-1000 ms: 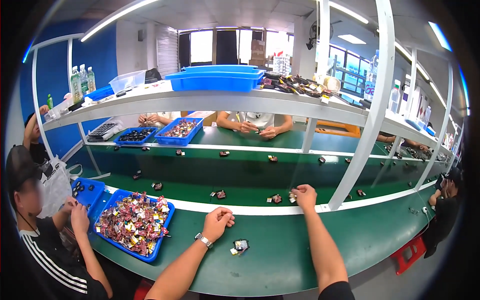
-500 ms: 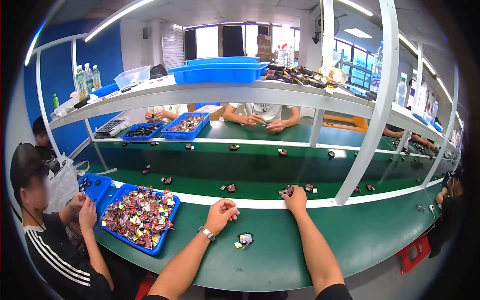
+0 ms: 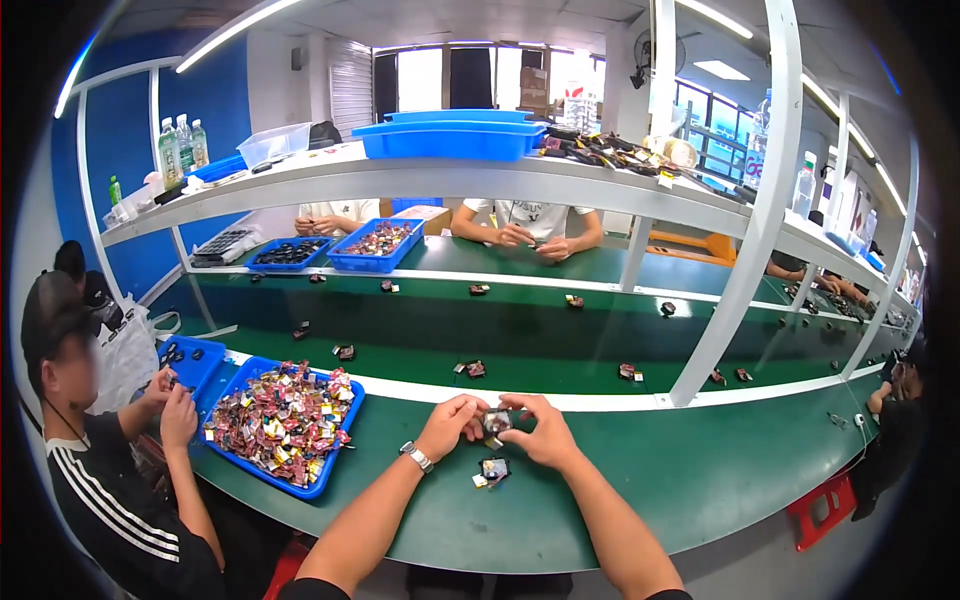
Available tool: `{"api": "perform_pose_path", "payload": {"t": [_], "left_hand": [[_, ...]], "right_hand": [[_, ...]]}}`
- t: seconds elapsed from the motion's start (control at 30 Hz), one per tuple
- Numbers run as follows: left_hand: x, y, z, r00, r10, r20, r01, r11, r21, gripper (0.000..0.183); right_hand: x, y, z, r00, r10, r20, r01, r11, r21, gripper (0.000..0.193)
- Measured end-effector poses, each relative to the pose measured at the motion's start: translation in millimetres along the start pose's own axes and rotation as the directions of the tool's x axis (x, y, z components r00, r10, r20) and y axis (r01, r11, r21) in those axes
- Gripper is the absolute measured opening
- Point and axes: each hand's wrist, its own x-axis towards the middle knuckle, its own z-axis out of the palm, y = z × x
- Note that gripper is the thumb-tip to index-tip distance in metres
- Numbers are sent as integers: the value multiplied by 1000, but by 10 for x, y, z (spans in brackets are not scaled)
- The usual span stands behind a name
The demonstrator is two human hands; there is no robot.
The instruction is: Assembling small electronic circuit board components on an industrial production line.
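In front of me, just above the near bench edge of the conveyor, a small dark electronic assembly (image 3: 497, 422) with a pale label is held between both hands. My right hand (image 3: 545, 432) grips it from the right between thumb and bent fingers. On its left side, my left hand (image 3: 452, 428), with a metal watch at the wrist, has its fingers curled and pinched against it. A second small electronic assembly (image 3: 491, 472), with a whitish top and a yellow-and-white tab, lies on the green bench (image 3: 420, 510) just below my hands.
A blue tray (image 3: 352, 420) heaped with small reddish parts stands at my left, beside a co-worker's hands (image 3: 180, 412). Several assemblies are spaced along the green conveyor belt (image 3: 540, 350). A white upright post (image 3: 735, 265) rises at the right, under an overhead shelf (image 3: 300, 185).
My right hand has come back from the conveyor with an assembly and met my left hand, which moved slightly right. The pieces on the belt have shifted a little to the right.
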Motion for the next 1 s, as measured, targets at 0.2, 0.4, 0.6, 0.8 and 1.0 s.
{"api": "perform_pose_path", "payload": {"t": [0.2,0.4,0.6,0.8,1.0], "left_hand": [[-30,125,-12,951,-215,222,230,972,-41,28],[-46,192,37,958,-235,165,257,957,-132,32],[-68,213,107,953,-213,215,256,946,-197,37],[-65,153,92,931,-224,288,305,911,-279,38],[-77,212,124,933,-167,320,232,956,-177,41]], "right_hand": [[-10,-167,-56,986,-98,138,108,992,-65,56],[-7,-141,-26,957,-260,125,276,951,-137,45],[-24,-118,27,970,-238,60,245,942,-229,18],[-44,-96,66,965,-262,-2,248,916,-317,13],[-40,-63,88,980,-195,-48,179,954,-240,10]]}}
